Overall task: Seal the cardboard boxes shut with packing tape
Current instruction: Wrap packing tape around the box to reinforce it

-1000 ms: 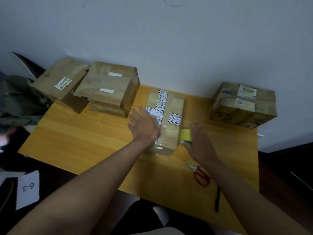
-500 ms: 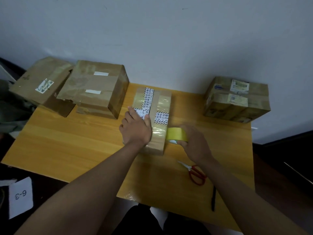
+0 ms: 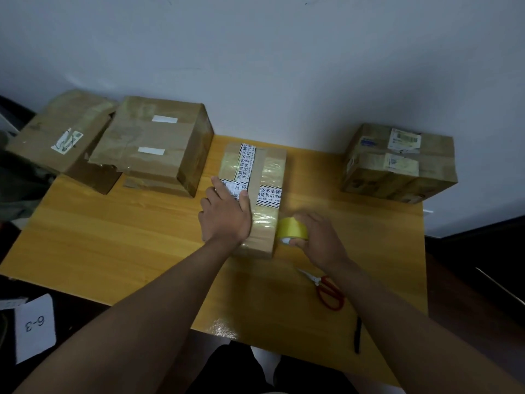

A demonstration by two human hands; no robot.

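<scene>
A: Cardboard box [image 3: 265, 177] mid-tabletop, long side running away; already banded with glossy yellowish tape and printed black-and-white warning strips; left hand [image 3: 225, 216] flat on near-left part of lid, fingers straight, pressing down, holding nothing.

B: Right hand [image 3: 318, 237] curled round yellow packing tape roll [image 3: 292, 231], thumb underneath, roll right up against box's near-right edge; free end hidden, so no telling whether stuck down yet.

A: Likely step: running a strip across near end; risks from here?

B: Box sliding on smooth wooden tabletop [image 3: 113, 234] if pull outweighs left hand's pressure; tape twisting or sticking to itself if roll tilts; wrinkles if laid without tension; strip landing askew over glossy layers and gripping poorly.

A: Cutting next, probably; red-handled scissors [image 3: 326, 290] just behind right wrist, black pen [image 3: 357, 334] nearer the edge; reaching back blind could knock either off.

B: Elsewhere: two brown boxes [image 3: 147, 146] at far left, one overhanging tabletop edge, nearer flap looking loose; taped box with labels [image 3: 397, 163] far right by wall; card marked 6-3 [image 3: 35, 327] down low at left.
</scene>
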